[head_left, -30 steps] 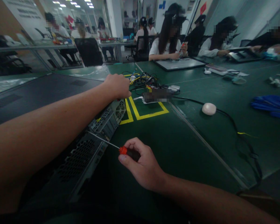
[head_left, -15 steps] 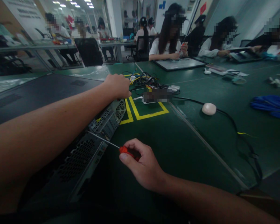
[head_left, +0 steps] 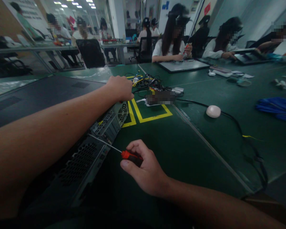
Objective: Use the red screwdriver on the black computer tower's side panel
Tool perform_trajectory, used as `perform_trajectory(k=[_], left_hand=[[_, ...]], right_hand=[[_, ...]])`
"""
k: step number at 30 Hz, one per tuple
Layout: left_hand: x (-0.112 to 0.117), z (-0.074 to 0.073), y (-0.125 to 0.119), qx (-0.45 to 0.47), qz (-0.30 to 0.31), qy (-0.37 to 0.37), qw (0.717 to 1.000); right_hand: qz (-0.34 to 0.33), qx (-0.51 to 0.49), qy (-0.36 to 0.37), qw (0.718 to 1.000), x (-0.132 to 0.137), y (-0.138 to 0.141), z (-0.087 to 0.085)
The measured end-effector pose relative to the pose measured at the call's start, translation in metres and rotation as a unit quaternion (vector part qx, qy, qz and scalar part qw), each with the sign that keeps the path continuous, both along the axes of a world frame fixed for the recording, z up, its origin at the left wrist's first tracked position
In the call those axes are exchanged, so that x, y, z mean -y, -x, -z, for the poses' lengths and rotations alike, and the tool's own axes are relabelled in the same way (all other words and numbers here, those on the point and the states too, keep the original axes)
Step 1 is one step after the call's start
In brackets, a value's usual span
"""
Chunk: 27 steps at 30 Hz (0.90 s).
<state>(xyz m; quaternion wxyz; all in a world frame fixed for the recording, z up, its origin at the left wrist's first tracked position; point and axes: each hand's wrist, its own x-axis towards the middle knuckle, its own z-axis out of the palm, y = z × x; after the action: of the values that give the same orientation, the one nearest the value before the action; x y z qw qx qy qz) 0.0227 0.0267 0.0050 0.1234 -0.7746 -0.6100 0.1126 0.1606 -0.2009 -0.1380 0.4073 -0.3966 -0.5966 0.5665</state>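
Observation:
A black computer case point(head_left: 38, 95) lies on its side at the left, its rear face with vents and a round fan grille point(head_left: 123, 112) turned toward the right. My left hand point(head_left: 121, 87) rests over the case's far rear corner with fingers bent down on the edge; the fingertips are hidden. My right hand point(head_left: 151, 168) holds a screwdriver point(head_left: 132, 156) by its red and black handle, fingers curled around it and thumb slightly lifted. The long shaft reaches left to the rear face. Its tip meets the case under my left forearm, and the exact contact is hard to see.
Beyond my left hand lies a tangle of cables point(head_left: 149, 81) on the green table point(head_left: 193, 165). Farther right are a pale rounded object point(head_left: 213, 111) by a black cord and a blue bundle point(head_left: 276, 108). People sit working across the table.
The screwdriver handle has turned in my right hand, showing more of its black part. My right thumb and fingers have opened slightly. My left hand has stayed put.

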Motion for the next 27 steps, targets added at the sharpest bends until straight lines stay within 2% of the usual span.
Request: perform_trajectory(k=[8,27], left_hand=[[0.0002,0.0003,0.0002,-0.004,0.004,0.003,1.000],[-0.0004,0.0007,0.0006,-0.001,0.005,0.003,1.000]], right_hand=[[-0.007,-0.003,0.002,1.000,-0.0023,0.0004,-0.0056],[-0.003,-0.013,-0.014,1.000,-0.0025,0.0012,0.0005]])
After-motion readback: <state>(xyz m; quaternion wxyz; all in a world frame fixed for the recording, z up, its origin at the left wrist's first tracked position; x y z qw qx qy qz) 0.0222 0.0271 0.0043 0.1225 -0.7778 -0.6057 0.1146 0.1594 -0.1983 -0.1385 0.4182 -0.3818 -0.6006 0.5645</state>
